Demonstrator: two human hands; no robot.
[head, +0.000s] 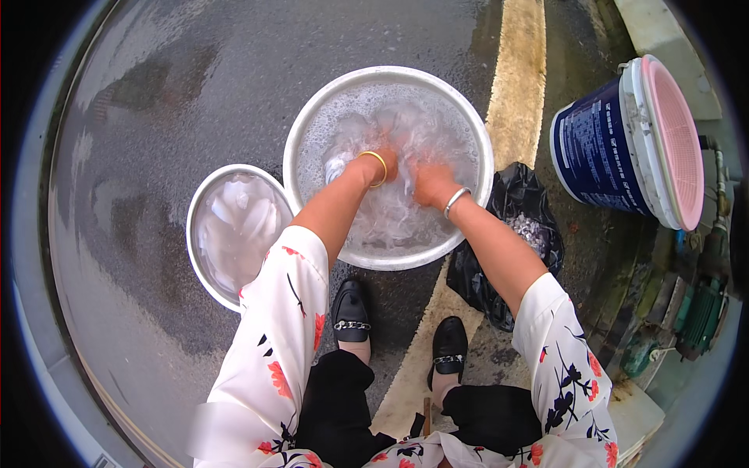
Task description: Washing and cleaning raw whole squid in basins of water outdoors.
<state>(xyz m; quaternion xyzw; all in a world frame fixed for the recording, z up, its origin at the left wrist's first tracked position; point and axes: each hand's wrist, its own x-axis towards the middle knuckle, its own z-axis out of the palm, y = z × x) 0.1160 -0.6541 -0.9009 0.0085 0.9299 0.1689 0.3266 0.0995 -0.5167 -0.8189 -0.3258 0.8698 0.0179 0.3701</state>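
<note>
A large round metal basin (380, 261) of cloudy, frothy water stands on the ground before me. My left hand (383, 164), a gold-coloured bangle at its wrist, is plunged into the middle of the basin. To its right is my right hand (436, 182), with a silver-coloured bangle, also partly under water. Foam and murk cover the fingers of both, so any grip is hidden. A whitish thing (335, 165) shows at the surface left of my left hand. Beside the basin, a smaller metal basin (191, 240) contains pale, slick pieces (240, 213) in water; their kind is unclear.
A black plastic bag (512, 181) with small shiny bits lies under my right forearm. Farther right stands a dark blue bucket (597, 152) topped by a pink plastic basket (673, 140). A green pump motor (699, 319) and pipes line the right edge. The pavement (246, 88) is wet.
</note>
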